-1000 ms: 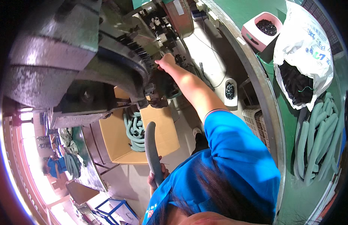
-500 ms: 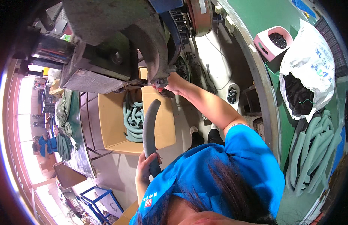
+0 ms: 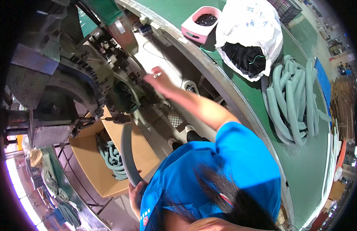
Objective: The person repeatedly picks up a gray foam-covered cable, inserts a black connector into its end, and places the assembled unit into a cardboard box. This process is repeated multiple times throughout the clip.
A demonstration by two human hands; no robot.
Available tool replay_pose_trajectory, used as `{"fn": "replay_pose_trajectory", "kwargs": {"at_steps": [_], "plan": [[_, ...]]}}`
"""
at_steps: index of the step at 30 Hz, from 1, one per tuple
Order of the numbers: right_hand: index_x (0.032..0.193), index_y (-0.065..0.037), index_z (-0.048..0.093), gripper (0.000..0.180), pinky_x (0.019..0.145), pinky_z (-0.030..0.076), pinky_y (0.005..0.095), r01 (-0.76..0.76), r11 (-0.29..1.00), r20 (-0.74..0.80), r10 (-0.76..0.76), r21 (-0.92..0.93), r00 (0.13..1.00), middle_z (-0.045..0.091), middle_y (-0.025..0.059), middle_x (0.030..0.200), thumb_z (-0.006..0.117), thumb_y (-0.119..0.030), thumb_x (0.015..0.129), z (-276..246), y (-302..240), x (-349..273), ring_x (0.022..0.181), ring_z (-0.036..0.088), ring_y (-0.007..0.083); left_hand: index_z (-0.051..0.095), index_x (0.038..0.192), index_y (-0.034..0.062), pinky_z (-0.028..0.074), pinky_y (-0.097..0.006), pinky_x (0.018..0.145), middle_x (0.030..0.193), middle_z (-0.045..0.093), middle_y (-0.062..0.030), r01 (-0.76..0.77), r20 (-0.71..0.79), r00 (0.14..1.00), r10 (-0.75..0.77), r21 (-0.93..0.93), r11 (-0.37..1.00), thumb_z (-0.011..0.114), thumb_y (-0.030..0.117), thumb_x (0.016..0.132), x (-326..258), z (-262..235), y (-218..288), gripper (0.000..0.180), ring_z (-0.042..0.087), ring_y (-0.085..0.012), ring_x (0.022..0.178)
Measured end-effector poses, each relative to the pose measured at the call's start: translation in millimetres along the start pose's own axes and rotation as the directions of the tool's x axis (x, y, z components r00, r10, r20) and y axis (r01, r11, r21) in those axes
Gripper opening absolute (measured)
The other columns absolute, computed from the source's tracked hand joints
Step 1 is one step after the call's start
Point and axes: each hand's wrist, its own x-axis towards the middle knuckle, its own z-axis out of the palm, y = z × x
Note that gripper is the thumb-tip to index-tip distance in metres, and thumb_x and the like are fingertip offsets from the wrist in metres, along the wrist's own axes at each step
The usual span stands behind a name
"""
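Observation:
My left hand [image 3: 135, 193] is wrapped round the lower end of a curved grey foam tube [image 3: 127, 156]. The tube stands roughly upright, with its top end by the working head [image 3: 116, 118] of a dark metal machine [image 3: 55, 92]; whether they touch cannot be made out. My right hand [image 3: 159, 80] is lifted out to the right of the machine, away from the tube. Motion smears its fingers, so what they hold, if anything, does not show. Behind the tube stands an open cardboard box [image 3: 142, 152] with several grey-green foam tubes [image 3: 111, 158] inside.
Along the right runs a green workbench [image 3: 313, 169]. On it are a pink bin [image 3: 189, 35] of small black parts, a white sack [image 3: 249, 29] with black contents and a heap of grey-green tubes [image 3: 292, 102]. A white container [image 3: 190, 87] sits lower, beside the bench.
My right hand has left the machine's working head and moved right. The view has turned toward the bench. My left hand still holds the foam tube.

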Motion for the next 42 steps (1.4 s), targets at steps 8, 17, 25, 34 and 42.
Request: {"fn": "replay_pose_trajectory", "kwargs": {"at_steps": [8, 17, 25, 34, 42], "plan": [[0.098, 0.004, 0.05, 0.036, 0.089, 0.043, 0.0475, -0.517, 0.612, -0.798, -0.398, -0.599, 0.452, 0.046, 0.0278, 0.107, 0.063, -0.016, 0.07, -307, 25, 61, 0.104, 0.048, 0.0397, 0.053, 0.117, 0.0005, 0.044, -0.03, 0.084, 0.099, 0.063, -0.0112, -0.065, 0.153, 0.988, -0.009, 0.477, 0.877, 0.074, 0.018, 0.064, 5, 46, 32, 0.059, 0.058, -0.0171, 0.093], [0.102, 0.002, 0.051, 0.02, 0.06, 0.054, 0.0371, -0.356, 0.169, -0.394, -0.373, -0.919, 0.84, 0.065, 0.0159, 0.087, 0.047, -0.013, 0.089, -339, 12, 40, 0.072, 0.066, 0.0208, 0.054, 0.1, -0.0012, 0.049, -0.034, 0.068, 0.081, 0.062, -0.0156, -0.455, 0.214, 0.852, 0.478, 0.755, 0.472, 0.07, 0.017, 0.062, 36, 74, 63, 0.045, 0.062, -0.0206, 0.072], [0.117, -0.003, 0.053, 0.038, 0.044, 0.03, 0.0156, -0.476, 0.873, 0.709, 0.265, 0.112, 0.653, 0.052, -0.0041, 0.071, 0.064, -0.021, 0.085, -167, -97, -125, 0.054, 0.042, 0.0017, 0.055, 0.104, 0.0015, 0.05, -0.033, 0.068, 0.083, 0.063, -0.0127, -0.754, 0.378, 0.549, 0.745, 0.609, 0.246, 0.075, 0.012, 0.06, 53, 59, 50, 0.05, 0.064, -0.0244, 0.073], [0.134, 0.0, 0.041, 0.088, 0.05, 0.035, 0.0191, -0.45, 0.789, 0.733, -0.002, 0.419, 0.68, 0.057, -0.0013, 0.077, 0.086, -0.024, 0.062, -86, -101, -154, 0.058, 0.045, 0.0046, 0.057, 0.099, 0.0009, 0.051, -0.033, 0.068, 0.083, 0.066, -0.0146, -0.625, 0.187, 0.709, 0.68, 0.613, 0.483, 0.08, 0.014, 0.061, 53, 74, 41, 0.046, 0.067, -0.0228, 0.074], [0.115, -0.005, 0.053, 0.05, 0.055, 0.044, 0.0218, -0.434, 0.806, 0.679, 0.054, 0.403, 0.732, 0.061, 0.0048, 0.096, 0.073, -0.026, 0.074, -45, -93, -163, 0.071, 0.057, 0.0106, 0.056, 0.102, 0.0012, 0.05, -0.032, 0.073, 0.085, 0.066, -0.0081, -0.505, 0.668, 0.705, 0.239, 0.236, 0.83, 0.083, 0.022, 0.062, 66, 74, 64, 0.053, 0.064, -0.0198, 0.082]]}}
